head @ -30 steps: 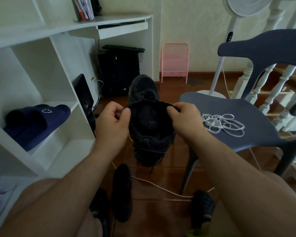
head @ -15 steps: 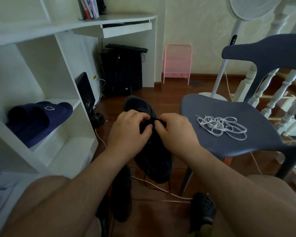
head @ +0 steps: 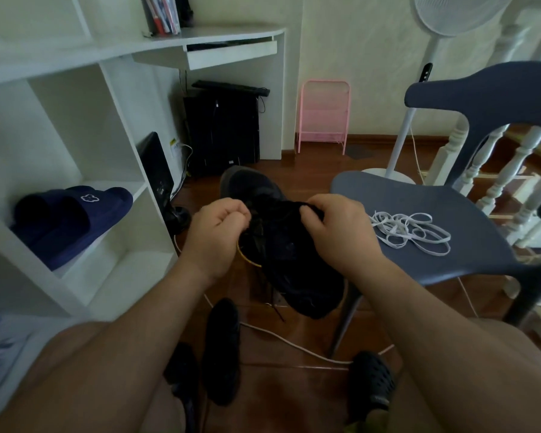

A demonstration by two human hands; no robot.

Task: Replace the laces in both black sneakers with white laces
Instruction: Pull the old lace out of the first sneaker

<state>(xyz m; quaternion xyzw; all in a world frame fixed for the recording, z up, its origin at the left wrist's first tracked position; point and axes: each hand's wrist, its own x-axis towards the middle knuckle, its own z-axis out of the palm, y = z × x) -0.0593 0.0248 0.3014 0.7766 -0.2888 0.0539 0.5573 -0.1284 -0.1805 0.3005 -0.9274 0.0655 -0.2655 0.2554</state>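
On the left shelf lie navy slippers [head: 72,218]. At centre, above the floor, the left hand [head: 214,237] pinches a black lace [head: 256,228] while the right hand [head: 334,232] grips the black sneaker [head: 289,257] by its collar. White laces [head: 409,229] lie loose on the grey chair [head: 434,207] at right.

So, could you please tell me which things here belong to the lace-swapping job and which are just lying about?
Part of the job:
- held black sneaker, gripped by left hand and right hand
- second black sneaker on the floor
- white laces on the chair

Just lying about:
- blue slippers on the shelf
- pink rack
- fan
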